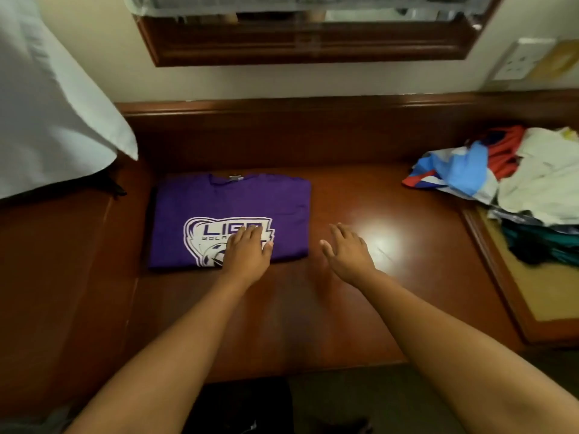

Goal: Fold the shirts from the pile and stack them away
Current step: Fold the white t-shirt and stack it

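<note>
A folded purple shirt (228,202) with a white logo lies flat on the dark wooden desk (360,308), left of centre. My left hand (247,249) rests flat on the shirt's near right part, fingers straight over the logo. My right hand (347,250) hovers just right of the shirt, over the bare wood, fingers straight and holding nothing. A pile of unfolded shirts (513,180), blue, red, white and dark green, sits at the right end of the desk.
A white pillow (47,120) overhangs the desk's left end. A wooden-framed mirror (307,42) hangs on the wall behind. A wall socket (517,62) is at upper right. A tan inset panel (539,286) lies under the pile.
</note>
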`<state>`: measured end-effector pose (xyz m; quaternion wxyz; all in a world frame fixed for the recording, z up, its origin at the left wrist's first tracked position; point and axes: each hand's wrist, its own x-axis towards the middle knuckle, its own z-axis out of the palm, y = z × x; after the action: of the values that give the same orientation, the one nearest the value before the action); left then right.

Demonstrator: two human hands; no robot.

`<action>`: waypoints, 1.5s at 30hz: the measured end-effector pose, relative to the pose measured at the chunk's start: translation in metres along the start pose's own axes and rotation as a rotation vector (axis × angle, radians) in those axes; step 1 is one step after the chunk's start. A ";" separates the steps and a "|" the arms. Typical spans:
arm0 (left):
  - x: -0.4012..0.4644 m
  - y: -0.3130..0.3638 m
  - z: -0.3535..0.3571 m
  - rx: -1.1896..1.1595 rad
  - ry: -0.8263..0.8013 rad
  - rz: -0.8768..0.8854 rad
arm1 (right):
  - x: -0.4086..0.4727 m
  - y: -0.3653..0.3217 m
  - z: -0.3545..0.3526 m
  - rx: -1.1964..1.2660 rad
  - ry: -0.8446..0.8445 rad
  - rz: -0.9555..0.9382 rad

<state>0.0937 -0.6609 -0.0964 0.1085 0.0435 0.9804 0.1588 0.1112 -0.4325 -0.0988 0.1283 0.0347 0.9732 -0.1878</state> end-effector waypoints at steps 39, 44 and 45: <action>0.062 0.536 0.084 0.041 -0.090 0.554 | -0.087 0.430 -0.252 0.012 0.225 0.380; 0.110 0.586 0.105 0.075 -0.148 0.561 | -0.055 0.486 -0.277 0.038 0.217 0.412; 0.123 0.597 0.109 0.080 -0.149 0.558 | -0.048 0.498 -0.283 0.043 0.215 0.415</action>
<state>0.0293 -0.0482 -0.0300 0.1306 0.3271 0.9254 0.1399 0.1477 0.1347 -0.0103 0.0589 0.2568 0.9490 -0.1733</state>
